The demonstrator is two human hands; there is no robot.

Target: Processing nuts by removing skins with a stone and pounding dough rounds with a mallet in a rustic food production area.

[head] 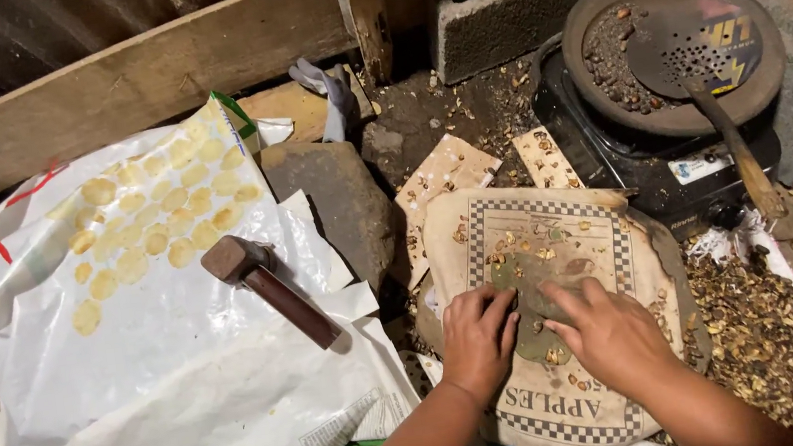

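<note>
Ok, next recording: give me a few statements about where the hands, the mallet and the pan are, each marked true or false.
1. Both hands, left hand and right hand, rest on the printed cardboard sheet. True.
2. The right hand holds the wooden mallet. False: the mallet lies alone on the white plastic sheet, away from both hands.
3. A perforated spatula lies across the round pan on the black stove. True.
4. Round yellow flattened pieces lie in rows on the white sheet. True.
5. The pan sits on the flat stone. False: it sits on the stove, and the stone lies between the sheet and the cardboard.
</note>
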